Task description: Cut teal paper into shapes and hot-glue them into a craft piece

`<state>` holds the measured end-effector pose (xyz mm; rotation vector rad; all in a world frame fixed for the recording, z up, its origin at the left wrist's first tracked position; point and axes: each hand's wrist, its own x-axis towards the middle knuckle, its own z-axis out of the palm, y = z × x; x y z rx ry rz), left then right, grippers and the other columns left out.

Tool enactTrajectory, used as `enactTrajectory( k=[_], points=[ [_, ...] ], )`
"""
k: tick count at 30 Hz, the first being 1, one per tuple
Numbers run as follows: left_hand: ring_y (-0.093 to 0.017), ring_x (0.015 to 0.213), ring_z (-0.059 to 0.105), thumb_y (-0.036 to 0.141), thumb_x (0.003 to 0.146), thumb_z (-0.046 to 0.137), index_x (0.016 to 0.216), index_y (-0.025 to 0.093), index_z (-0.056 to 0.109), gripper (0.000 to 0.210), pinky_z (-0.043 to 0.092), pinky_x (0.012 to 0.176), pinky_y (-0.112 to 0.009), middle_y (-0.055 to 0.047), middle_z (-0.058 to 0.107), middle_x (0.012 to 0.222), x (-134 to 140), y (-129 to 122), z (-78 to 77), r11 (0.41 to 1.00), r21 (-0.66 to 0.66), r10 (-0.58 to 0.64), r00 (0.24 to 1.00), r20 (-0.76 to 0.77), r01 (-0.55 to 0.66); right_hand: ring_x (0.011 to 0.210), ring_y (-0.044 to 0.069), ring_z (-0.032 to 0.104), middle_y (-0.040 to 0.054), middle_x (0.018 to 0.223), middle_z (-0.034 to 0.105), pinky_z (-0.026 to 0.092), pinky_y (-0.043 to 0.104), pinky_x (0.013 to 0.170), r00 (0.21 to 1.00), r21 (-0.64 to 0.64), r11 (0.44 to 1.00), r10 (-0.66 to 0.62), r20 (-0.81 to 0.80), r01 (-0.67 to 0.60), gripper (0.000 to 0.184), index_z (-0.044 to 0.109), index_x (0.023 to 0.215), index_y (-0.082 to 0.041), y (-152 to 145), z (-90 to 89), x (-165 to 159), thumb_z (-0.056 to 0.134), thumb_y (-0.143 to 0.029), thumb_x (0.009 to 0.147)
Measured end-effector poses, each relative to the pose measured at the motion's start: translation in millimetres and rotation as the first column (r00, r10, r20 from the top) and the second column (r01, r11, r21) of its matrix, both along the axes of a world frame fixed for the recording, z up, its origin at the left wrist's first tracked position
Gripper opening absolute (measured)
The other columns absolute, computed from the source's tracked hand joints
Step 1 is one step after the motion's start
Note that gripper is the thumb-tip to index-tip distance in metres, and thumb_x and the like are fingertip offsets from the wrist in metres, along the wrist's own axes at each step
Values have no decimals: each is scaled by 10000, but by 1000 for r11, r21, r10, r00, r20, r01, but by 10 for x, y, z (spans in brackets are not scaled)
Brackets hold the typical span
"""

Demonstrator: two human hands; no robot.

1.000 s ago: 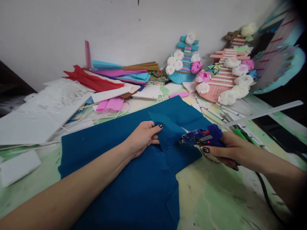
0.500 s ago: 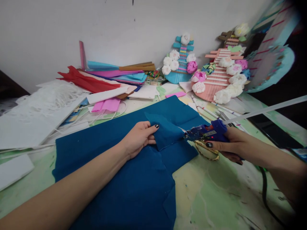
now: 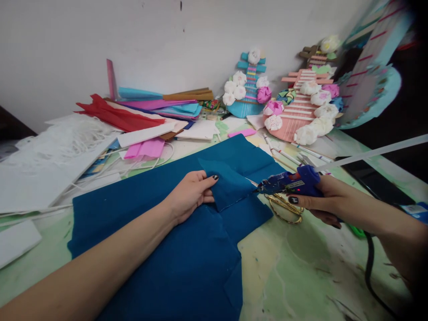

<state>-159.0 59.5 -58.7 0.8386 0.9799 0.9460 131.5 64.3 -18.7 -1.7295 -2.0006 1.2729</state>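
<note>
My left hand [image 3: 192, 194] pinches a small piece of blue crepe paper [image 3: 230, 183], thumb on top and fingers beneath. Under it spreads a larger blue sheet [image 3: 180, 263], with another long blue sheet [image 3: 133, 191] behind. My right hand [image 3: 329, 198] is wrapped round a blue hot glue gun [image 3: 294, 183] with a red light lit and a long clear glue stick [image 3: 374, 154] sticking out of its back. The gun's nozzle is at the right edge of the small piece; whether it touches I cannot tell. Gold-handled scissors [image 3: 286, 207] lie below the gun, blades partly hidden.
Flower-trimmed paper instruments, one blue [image 3: 247, 104] and one pink [image 3: 294, 120], stand at the back right. Folded coloured papers [image 3: 123, 116] and a white board [image 3: 43, 174] with cords lie at the left. A phone [image 3: 374, 180] and the gun's black cable [image 3: 369, 267] are at right.
The whole view has shifted slightly. The glue gun's nozzle has slid a little along the edge of the small blue piece, toward my left hand. Both grips are unchanged.
</note>
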Motion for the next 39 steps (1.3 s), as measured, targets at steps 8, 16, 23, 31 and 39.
enactTrajectory(
  k=[8,16,23,31,39],
  points=[
    [-115,545,606,186,841,591,712,132,513,161,544,635,-295,-2,593,576,10,-17,17,1000,-24,20,1000,3,-20,389,89,382,-56,496,418,284,209,326,996,-22,997,74,54,-73,517,503,798,-198,-2,-34,-85,569,-701,700],
    [-131,567,635,168,866,546,736,122,531,139,554,629,-297,-44,642,631,12,-8,7,1000,-11,9,1000,6,-8,396,73,380,-46,530,432,289,195,334,985,-59,984,168,-29,-169,460,507,745,-190,-52,-43,-212,553,-648,768],
    [-147,609,658,191,876,542,764,114,557,137,561,656,-313,-69,673,684,0,-10,8,1000,4,-13,1000,4,13,422,58,436,-34,596,489,337,169,356,968,-55,972,219,-126,-227,393,489,764,-176,-53,-36,-268,589,-554,800],
    [-145,604,651,190,877,541,756,117,553,142,558,662,-319,-58,663,668,0,-12,0,1000,6,-11,1000,0,11,363,66,416,-40,469,452,323,177,321,979,-56,979,191,-77,-196,489,478,621,-179,-45,-43,-251,550,-635,781],
    [-140,588,648,201,852,583,741,125,553,138,562,674,-325,-31,643,623,5,-17,11,1000,-10,-3,1000,5,3,341,73,401,-44,412,426,299,191,320,989,-9,990,142,46,-142,515,426,586,-201,-11,-1,-182,529,-675,758]
  ],
)
